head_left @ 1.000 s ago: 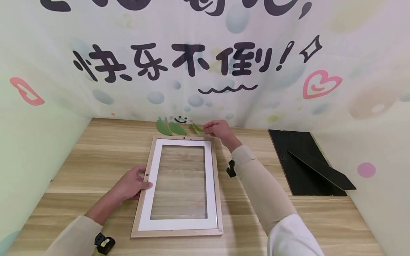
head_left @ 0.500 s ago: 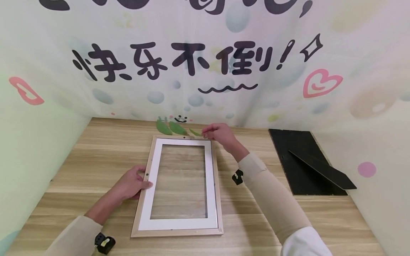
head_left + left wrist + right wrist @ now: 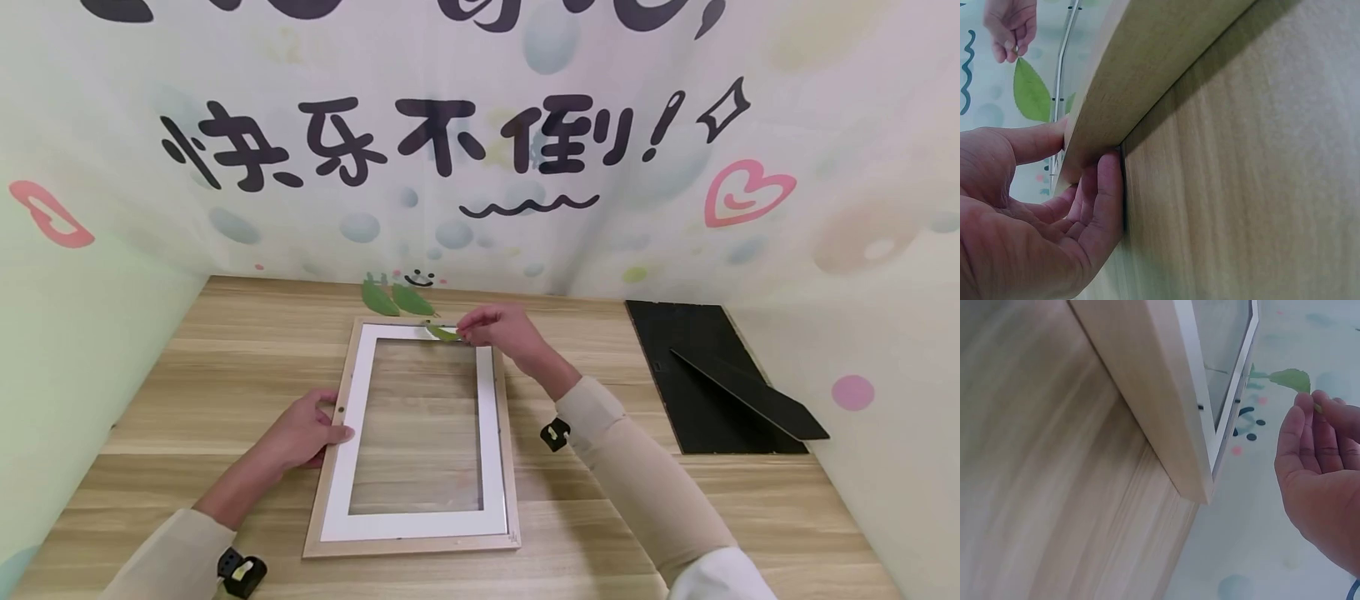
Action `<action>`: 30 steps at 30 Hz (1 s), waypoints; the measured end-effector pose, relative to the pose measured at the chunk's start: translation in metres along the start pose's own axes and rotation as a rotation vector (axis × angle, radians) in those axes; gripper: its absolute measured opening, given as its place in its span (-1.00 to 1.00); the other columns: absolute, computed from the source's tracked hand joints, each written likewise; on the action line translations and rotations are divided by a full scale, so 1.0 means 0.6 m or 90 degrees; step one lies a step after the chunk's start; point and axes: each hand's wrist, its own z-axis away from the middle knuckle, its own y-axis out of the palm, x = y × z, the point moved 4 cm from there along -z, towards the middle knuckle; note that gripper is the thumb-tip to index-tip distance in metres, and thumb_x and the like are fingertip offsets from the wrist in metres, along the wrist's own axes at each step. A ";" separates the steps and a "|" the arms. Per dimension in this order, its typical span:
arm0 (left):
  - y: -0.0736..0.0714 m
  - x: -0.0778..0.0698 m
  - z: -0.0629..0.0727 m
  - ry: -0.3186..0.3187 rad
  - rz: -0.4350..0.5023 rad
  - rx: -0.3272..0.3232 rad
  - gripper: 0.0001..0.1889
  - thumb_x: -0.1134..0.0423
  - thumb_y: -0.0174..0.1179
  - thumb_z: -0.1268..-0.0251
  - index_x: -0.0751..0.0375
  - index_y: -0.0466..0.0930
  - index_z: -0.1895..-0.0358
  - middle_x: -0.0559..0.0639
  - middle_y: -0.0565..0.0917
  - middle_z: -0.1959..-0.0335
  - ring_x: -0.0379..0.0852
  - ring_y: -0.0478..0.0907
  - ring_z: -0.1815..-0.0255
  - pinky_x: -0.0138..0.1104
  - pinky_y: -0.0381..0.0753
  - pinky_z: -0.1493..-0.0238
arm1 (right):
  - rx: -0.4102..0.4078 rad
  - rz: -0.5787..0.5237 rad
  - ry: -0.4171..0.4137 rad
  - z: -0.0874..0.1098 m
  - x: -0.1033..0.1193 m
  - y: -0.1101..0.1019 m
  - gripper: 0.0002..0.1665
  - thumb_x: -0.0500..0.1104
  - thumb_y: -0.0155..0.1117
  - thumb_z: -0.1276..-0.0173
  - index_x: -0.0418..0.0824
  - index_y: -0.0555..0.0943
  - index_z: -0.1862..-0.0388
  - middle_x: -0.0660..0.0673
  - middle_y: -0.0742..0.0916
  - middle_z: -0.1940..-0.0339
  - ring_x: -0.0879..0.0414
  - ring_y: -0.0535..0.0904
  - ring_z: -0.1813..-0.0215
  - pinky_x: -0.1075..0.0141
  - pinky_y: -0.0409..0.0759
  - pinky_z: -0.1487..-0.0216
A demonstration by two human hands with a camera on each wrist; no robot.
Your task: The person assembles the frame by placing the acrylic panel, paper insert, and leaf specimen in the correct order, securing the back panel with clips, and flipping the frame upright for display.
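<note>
My left hand [image 3: 303, 429] grips the left side of a light wooden picture frame [image 3: 412, 546]. Its thumb lies over the top of the rim, and the fingers are against the outer side, as the left wrist view shows. A white mat [image 3: 416, 527] with a rectangular opening lies inside the frame. Over the frame's far edge, my right hand [image 3: 506, 329] pinches a green leaf [image 3: 441, 332] by its end. The left wrist view shows this leaf [image 3: 1031, 90] hanging from the fingertips. Two more green leaves, a left one [image 3: 380, 297] and a right one [image 3: 412, 301], lie beyond the frame.
At the right of the wooden table [image 3: 202, 367] lies a black backing board [image 3: 697, 333] with its stand leg [image 3: 750, 396] tilted out. A printed cloth [image 3: 337, 233] forms the wall behind the table.
My right hand has brought the leaf nearer, from beyond the frame to over its far edge. My left hand has kept its hold on the frame.
</note>
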 end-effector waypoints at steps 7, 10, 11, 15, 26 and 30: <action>0.001 0.000 0.001 -0.003 0.000 0.001 -0.32 0.34 0.26 -0.27 0.43 0.11 -0.36 0.23 0.48 0.23 -0.05 0.58 0.38 -0.21 0.63 0.41 | 0.028 0.015 0.003 0.009 -0.003 0.023 -0.79 -0.43 0.22 -0.28 -0.33 0.70 0.14 -0.18 0.77 0.20 0.06 0.69 0.13 0.02 0.59 -0.10; 0.000 0.001 0.000 -0.003 -0.002 0.000 -0.32 0.34 0.26 -0.27 0.43 0.11 -0.36 0.24 0.48 0.23 -0.05 0.58 0.38 -0.21 0.63 0.41 | 0.042 0.014 0.008 0.012 -0.006 0.033 -0.79 -0.42 0.22 -0.28 -0.33 0.70 0.12 -0.19 0.77 0.20 0.06 0.69 0.12 0.02 0.59 -0.10; 0.000 0.001 0.000 -0.003 -0.003 -0.001 -0.32 0.33 0.26 -0.27 0.43 0.11 -0.36 0.24 0.48 0.22 -0.05 0.58 0.38 -0.21 0.63 0.41 | 0.047 0.011 0.010 0.014 -0.007 0.036 -0.79 -0.41 0.23 -0.29 -0.33 0.70 0.12 -0.19 0.76 0.19 0.05 0.69 0.11 0.01 0.58 -0.11; 0.000 0.000 0.000 -0.002 -0.005 -0.002 -0.32 0.34 0.26 -0.27 0.43 0.12 -0.36 0.24 0.48 0.22 -0.06 0.58 0.38 -0.22 0.63 0.41 | 0.064 0.009 0.018 0.018 -0.010 0.051 -0.81 -0.38 0.26 -0.30 -0.32 0.70 0.12 -0.17 0.76 0.19 0.05 0.68 0.09 0.02 0.58 -0.13; -0.001 -0.001 0.001 0.002 -0.009 -0.002 -0.32 0.34 0.26 -0.27 0.45 0.11 -0.36 0.24 0.48 0.22 -0.05 0.57 0.38 -0.22 0.62 0.42 | 0.090 0.042 0.025 0.039 -0.020 0.091 -0.81 -0.26 0.28 -0.33 -0.28 0.72 0.13 -0.15 0.77 0.19 0.12 0.66 0.15 0.17 0.63 0.00; -0.001 -0.001 0.001 -0.001 -0.007 -0.003 -0.33 0.34 0.25 -0.27 0.43 0.12 -0.36 0.23 0.48 0.22 -0.05 0.57 0.38 -0.23 0.61 0.42 | 0.084 0.052 0.021 0.043 -0.023 0.107 -0.84 -0.27 0.30 -0.29 -0.27 0.74 0.19 -0.09 0.78 0.25 0.13 0.64 0.19 0.26 0.62 0.10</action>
